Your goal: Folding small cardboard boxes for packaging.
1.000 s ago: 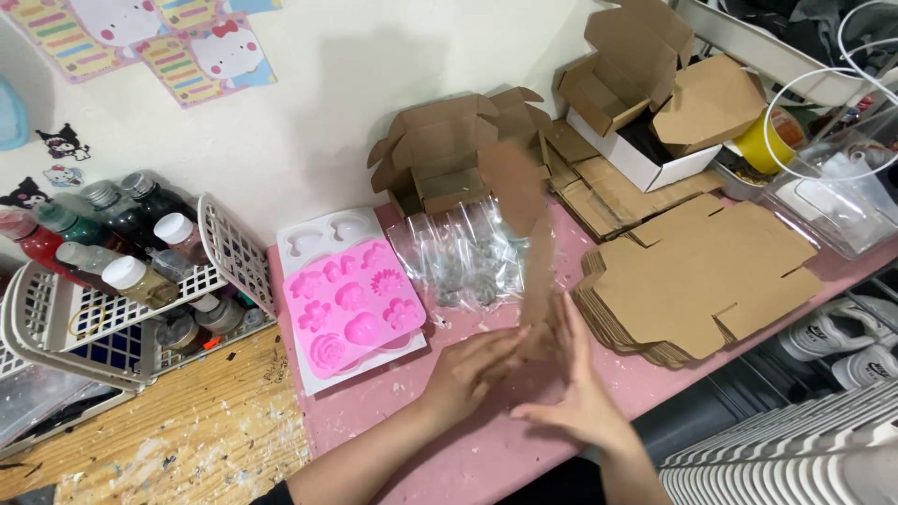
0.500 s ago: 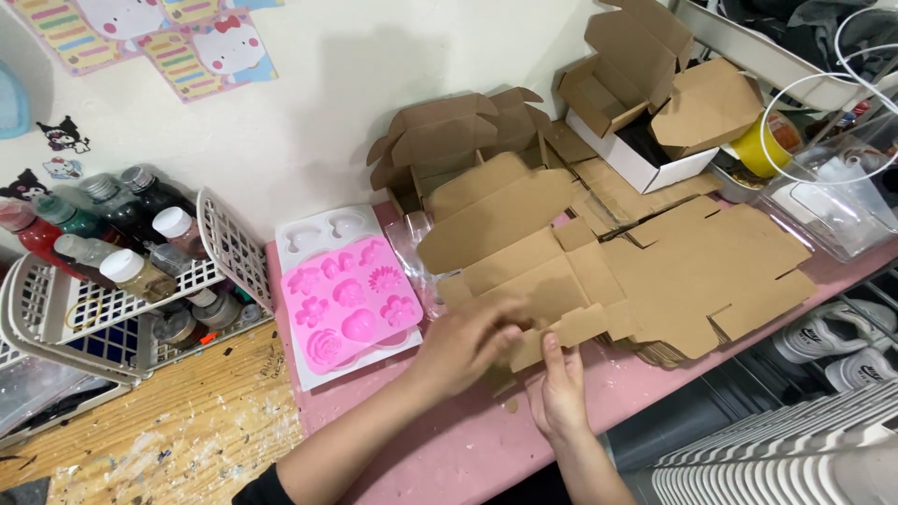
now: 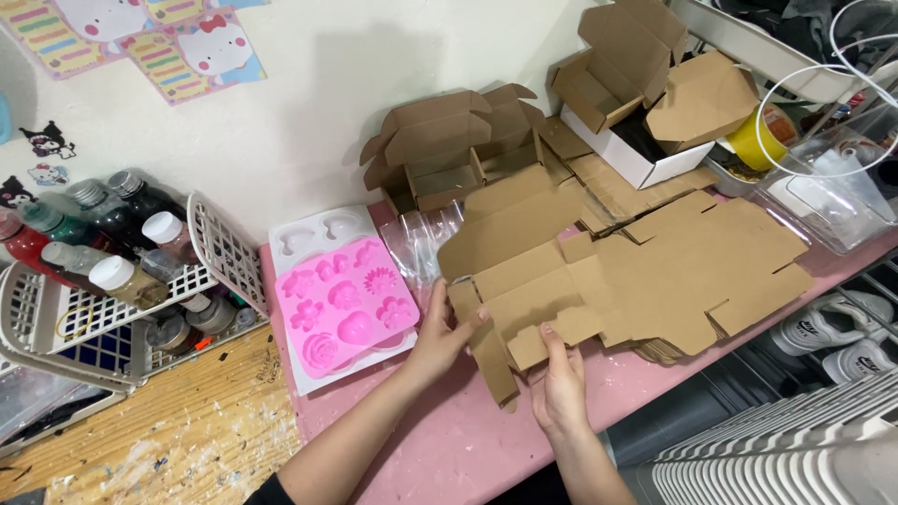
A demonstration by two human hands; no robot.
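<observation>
The flat stack lies mostly hidden under the held blank. At three o'clock, shoes are cut by the edge; at nine, bottles too.

Both hands grip flat cardboard box blank over pink table; pink mould beside.

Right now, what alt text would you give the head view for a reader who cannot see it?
Two bare hands, left hand and right hand, hold a flat, unfolded brown cardboard box blank over a pink tabletop. A pink silicone mould with flower and heart cavities lies to the left; a stack of flat cardboard blanks lies to the right.
</observation>
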